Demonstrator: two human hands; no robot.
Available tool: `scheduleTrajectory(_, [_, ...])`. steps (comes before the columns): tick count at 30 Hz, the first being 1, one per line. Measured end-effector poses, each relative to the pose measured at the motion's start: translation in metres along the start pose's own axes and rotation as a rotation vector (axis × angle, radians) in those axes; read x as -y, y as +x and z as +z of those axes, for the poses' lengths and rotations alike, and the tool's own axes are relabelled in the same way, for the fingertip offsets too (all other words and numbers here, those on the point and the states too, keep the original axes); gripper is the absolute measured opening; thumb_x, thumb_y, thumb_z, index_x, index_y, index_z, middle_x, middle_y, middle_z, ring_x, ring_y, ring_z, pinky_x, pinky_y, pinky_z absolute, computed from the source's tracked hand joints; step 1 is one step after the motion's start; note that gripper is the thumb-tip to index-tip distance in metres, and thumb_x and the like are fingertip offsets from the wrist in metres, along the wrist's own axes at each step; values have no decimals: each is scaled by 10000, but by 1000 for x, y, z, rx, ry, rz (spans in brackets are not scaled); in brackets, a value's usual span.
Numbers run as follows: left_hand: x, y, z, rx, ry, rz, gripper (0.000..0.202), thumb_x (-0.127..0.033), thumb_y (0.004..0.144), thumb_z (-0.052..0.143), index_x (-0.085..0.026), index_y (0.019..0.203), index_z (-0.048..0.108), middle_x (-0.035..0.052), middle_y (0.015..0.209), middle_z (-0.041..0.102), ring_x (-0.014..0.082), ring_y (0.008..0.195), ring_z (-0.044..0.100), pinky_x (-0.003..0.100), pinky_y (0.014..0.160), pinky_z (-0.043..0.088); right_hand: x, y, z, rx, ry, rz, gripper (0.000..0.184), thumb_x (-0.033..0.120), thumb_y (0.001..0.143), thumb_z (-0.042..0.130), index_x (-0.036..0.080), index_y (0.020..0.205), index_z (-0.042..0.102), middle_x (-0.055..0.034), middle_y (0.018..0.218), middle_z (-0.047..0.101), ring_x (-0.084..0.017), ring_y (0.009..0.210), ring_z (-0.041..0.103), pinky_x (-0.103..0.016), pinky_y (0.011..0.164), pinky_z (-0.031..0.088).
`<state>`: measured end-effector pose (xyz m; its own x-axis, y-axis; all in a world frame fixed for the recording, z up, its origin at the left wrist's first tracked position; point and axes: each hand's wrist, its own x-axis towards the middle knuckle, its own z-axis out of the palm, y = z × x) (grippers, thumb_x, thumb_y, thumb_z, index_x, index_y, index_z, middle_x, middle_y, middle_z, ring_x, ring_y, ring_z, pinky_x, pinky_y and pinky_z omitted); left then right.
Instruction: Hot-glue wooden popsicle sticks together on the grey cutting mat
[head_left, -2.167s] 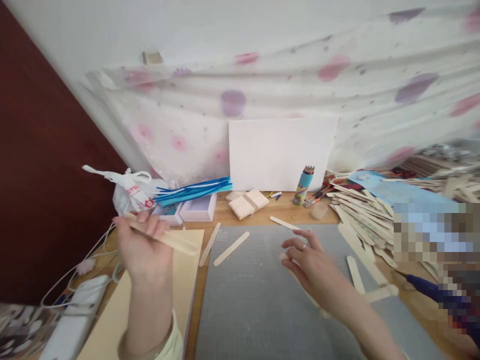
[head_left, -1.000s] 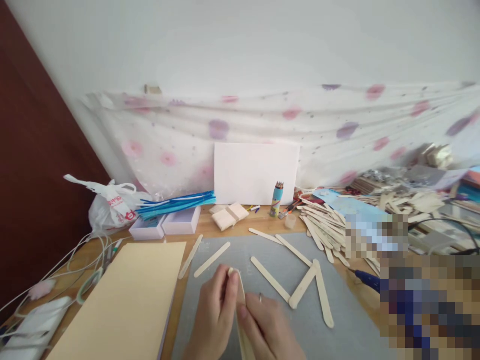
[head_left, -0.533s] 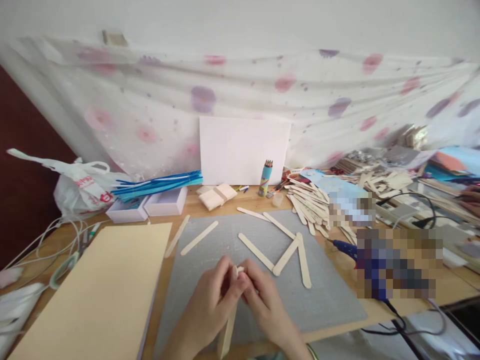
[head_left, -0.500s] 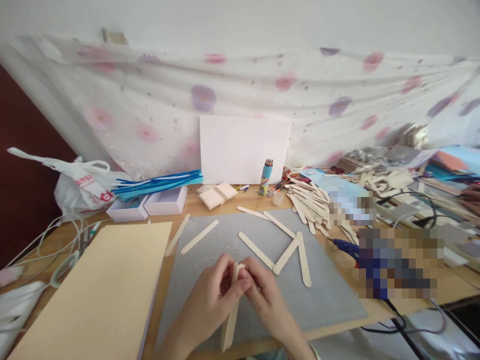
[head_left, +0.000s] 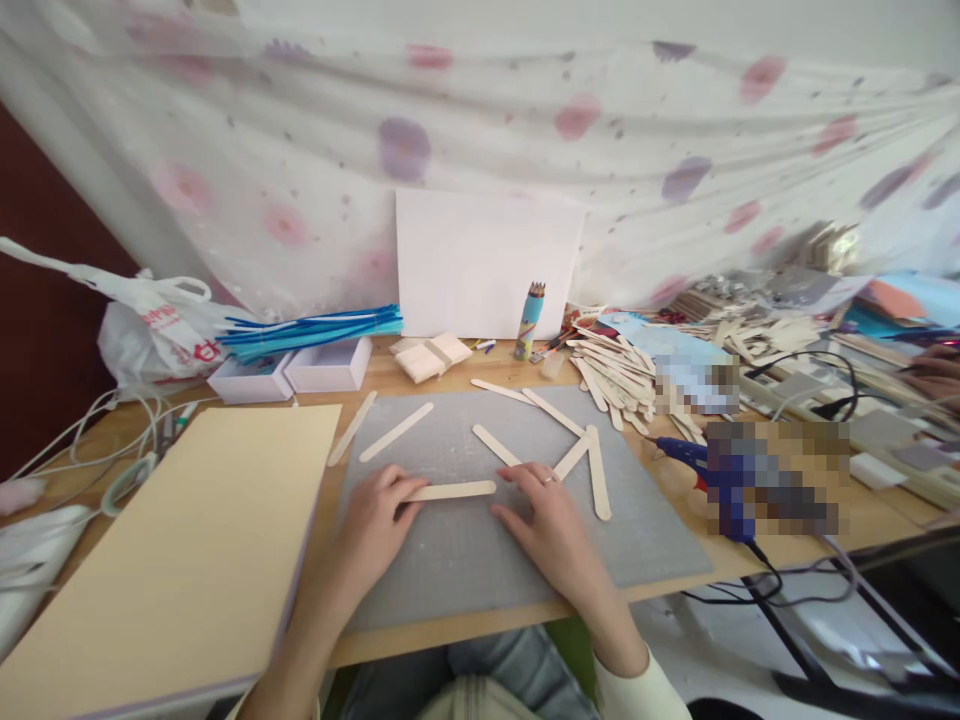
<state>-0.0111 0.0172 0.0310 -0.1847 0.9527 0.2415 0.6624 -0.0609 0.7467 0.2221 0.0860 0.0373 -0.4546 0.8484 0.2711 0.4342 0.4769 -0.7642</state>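
A wooden craft stick [head_left: 456, 491] is pinched at its left end by my left hand [head_left: 379, 515]; it lies almost level over the grey mat [head_left: 450, 580]. Close to the stick's right end, my right hand [head_left: 546, 515] has its thumb and fingers apart and holds nothing. Behind the right hand's fingers, craft sticks joined in a zigzag [head_left: 598, 475] rest on the mat, partly covered by that hand. Two loose craft sticks, one of them angled on the mat [head_left: 397, 432], are beyond my left hand.
A blue glue gun [head_left: 686, 455], partly pixelated, sits right of the mat. Behind it lies a heap of craft sticks [head_left: 615, 375]. A yellow board [head_left: 187, 540] covers the left side. At the back stand a pencil tube [head_left: 529, 325], white boxes [head_left: 330, 368] and a white panel [head_left: 465, 265].
Both hands were together around a near-upright stick. Now they have parted; the left keeps the stick, turned sideways, and the right has moved away and opened. The view has tilted downward.
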Motion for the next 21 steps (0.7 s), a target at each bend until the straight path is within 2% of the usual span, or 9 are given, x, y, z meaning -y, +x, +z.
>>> scheduleTrajectory(2, [1,-3,2,-20,29,7,222,-245,759,661,-268,951,771,71,920,690,284,912,637,468,876,490,0,-3,4,17,-88,-54,280,121,813,665,226,1072,671,-91,1076,663,-287,1027,575,-475,906,480])
scheduleTrajectory(6, [2,-9,2,-32,52,25,272,-235,772,665,-282,1028,743,54,984,687,262,960,642,451,899,503,0,-4,14,16,-198,-141,235,117,876,619,199,1092,661,-95,1047,685,-290,998,568,-474,877,499])
scheduleTrajectory(10, [11,-13,0,-59,56,36,258,-232,802,636,-273,1039,727,56,1001,693,253,961,650,429,888,513,-3,-2,21,-26,-198,-167,161,117,906,575,189,1019,664,-88,982,699,-290,945,567,-463,838,500])
scheduleTrajectory(14, [17,-14,-1,-83,35,40,208,-196,826,569,-261,947,726,49,949,700,235,919,657,401,853,519,-10,-2,24,-79,-167,-182,210,85,907,519,203,1034,639,-74,924,693,-270,907,593,-407,780,506])
scheduleTrajectory(18, [11,-16,-2,-96,-8,34,197,-192,818,543,-240,917,707,50,953,692,227,923,662,383,831,529,-14,-4,22,-160,-102,-193,277,73,912,468,183,1137,584,-75,899,674,-238,873,597,-356,756,498])
scheduleTrajectory(21, [3,-19,-5,-97,-33,32,173,-220,829,554,-233,931,694,54,987,691,225,953,661,368,835,530,-8,-6,16,-192,-53,-225,252,120,934,469,194,1148,578,-69,935,654,-212,868,585,-328,766,487])
